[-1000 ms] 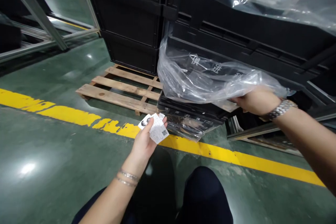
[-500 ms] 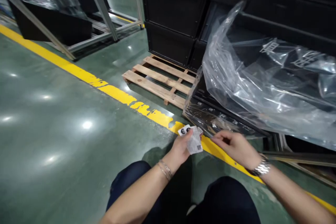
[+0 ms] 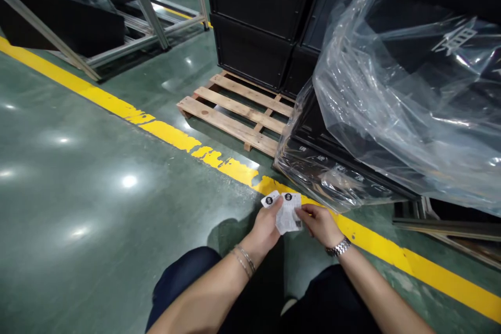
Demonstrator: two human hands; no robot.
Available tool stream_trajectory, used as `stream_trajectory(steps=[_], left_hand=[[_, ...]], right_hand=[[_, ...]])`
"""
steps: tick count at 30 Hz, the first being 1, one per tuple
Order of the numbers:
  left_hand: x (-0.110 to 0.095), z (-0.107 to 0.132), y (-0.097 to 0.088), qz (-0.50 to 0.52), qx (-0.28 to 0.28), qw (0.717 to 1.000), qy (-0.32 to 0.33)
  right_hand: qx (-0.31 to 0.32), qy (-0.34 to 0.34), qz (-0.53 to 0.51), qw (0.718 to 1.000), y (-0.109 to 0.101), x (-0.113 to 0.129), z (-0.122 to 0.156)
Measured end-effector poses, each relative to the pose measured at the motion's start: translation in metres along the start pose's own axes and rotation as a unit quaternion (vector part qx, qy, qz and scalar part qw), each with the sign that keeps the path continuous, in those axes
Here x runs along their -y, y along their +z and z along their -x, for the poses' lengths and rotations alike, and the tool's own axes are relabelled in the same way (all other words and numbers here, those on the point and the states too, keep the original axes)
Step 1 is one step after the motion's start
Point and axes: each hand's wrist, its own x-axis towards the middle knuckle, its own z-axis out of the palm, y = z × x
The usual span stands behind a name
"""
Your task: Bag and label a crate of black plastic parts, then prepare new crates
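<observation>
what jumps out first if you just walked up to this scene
Probably the big clear plastic sheet billowing over stacked black crates on the right. Next, the yellow floor line running diagonally across the green floor, beside a bare wooden pallet. At bottom centre, the left hand and right hand together hold small white labels.

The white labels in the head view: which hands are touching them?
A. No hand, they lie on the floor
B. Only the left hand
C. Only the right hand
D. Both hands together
D: the left hand grips the white labels from the left side, and the right hand pinches their right edge above the yellow floor line.
</observation>
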Motion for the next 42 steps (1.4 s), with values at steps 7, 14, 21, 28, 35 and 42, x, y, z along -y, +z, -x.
stream_trajectory(steps=[7,14,21,28,35,42], left_hand=[[0.0,-0.031,-0.001,-0.015,-0.041,0.999,0.031],[0.019,-0.017,0.001,-0.056,-0.021,0.998,0.028],[0.009,-0.002,0.012,-0.015,0.06,0.998,0.02],[-0.003,0.003,0.014,-0.054,0.076,0.994,0.055],[-0.001,0.003,0.012,-0.067,0.103,0.991,0.049],[-0.002,-0.002,0.009,-0.055,0.085,0.993,0.056]], right_hand=[[-0.033,0.042,-0.09,0.994,-0.041,-0.027,-0.017],[-0.06,-0.028,0.023,0.998,-0.025,-0.004,0.013],[-0.071,-0.112,0.111,0.985,0.002,0.005,0.009],[-0.177,-0.118,0.053,0.976,-0.013,0.023,0.007],[-0.087,-0.069,-0.046,0.993,-0.013,0.018,-0.006],[-0.097,-0.06,0.018,0.993,-0.009,0.022,-0.005]])
